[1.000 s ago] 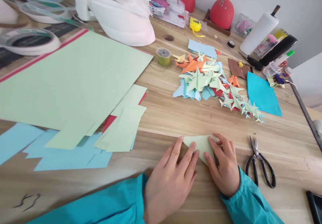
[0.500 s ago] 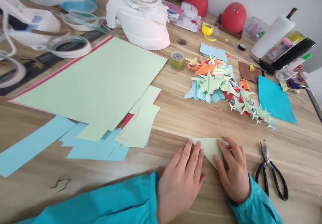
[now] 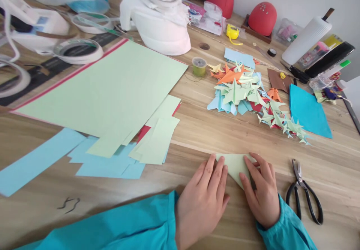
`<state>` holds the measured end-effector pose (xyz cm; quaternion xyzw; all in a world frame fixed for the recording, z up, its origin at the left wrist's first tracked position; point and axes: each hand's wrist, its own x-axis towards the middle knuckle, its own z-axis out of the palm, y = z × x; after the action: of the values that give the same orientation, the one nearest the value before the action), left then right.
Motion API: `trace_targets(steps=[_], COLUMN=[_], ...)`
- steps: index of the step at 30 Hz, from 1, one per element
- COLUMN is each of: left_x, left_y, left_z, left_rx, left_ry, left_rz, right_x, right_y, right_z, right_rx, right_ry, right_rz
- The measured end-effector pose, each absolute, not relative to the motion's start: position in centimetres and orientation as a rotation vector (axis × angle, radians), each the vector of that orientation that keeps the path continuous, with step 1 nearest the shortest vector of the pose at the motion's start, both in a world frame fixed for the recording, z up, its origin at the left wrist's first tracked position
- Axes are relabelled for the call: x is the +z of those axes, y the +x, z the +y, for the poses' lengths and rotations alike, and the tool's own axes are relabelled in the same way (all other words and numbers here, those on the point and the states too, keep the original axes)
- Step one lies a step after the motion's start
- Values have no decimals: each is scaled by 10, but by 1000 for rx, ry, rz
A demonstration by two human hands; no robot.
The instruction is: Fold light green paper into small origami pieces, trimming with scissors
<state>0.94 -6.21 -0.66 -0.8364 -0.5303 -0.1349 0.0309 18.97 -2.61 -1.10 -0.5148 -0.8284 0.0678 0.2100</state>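
A small pale green paper triangle (image 3: 235,164) lies flat on the wooden table (image 3: 219,133) near its front edge. My left hand (image 3: 204,199) rests flat on the triangle's left corner with its fingers stretched out. My right hand (image 3: 263,193) presses flat on the triangle's right side, fingers extended. Both wrists wear teal sleeves. Neither hand grips anything.
Black scissors (image 3: 305,192) lie just right of my right hand. A heap of folded paper cranes (image 3: 244,92) sits beyond, with a teal sheet (image 3: 308,111) to its right. Large green paper (image 3: 107,89) and blue strips (image 3: 36,160) cover the left. Tape rolls (image 3: 77,50) and a thread spool (image 3: 199,66) stand farther back.
The view has shifted, so everything sits a little further right in the picture. Both hands stay pressed on the green triangle in the same pose.
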Motion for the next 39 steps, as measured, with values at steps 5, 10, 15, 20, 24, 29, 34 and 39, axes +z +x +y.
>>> trace_targets(steps=[5, 10, 15, 20, 24, 29, 34, 39], left_x=[-6, -5, -6, -5, -5, -5, -6, -6], left_y=[9, 9, 9, 8, 9, 10, 9, 9], left_z=[-61, -60, -58, -59, -60, -59, -59, -59], left_rx=[-374, -367, -354, -347, -365, -364, -363, -373], left_ry=[-2595, -2608, -2615, -2612, -2606, -2607, -2601, -2588], left_rz=[-1645, -1658, -1662, -1667, -1667, -1665, -1663, -1653], right_x=[-11, -10, -9, -8, -8, -8, -8, -7], right_y=[190, 188, 188, 189, 189, 188, 187, 187], right_z=[-26, -26, -26, -26, -27, -27, -27, -26], right_rx=[198, 209, 218, 247, 261, 250, 238, 235], right_ry=[-1432, -1434, -1454, -1450, -1464, -1471, -1482, -1479], right_rz=[-2301, -2300, -2302, -2334, -2329, -2322, -2319, -2332])
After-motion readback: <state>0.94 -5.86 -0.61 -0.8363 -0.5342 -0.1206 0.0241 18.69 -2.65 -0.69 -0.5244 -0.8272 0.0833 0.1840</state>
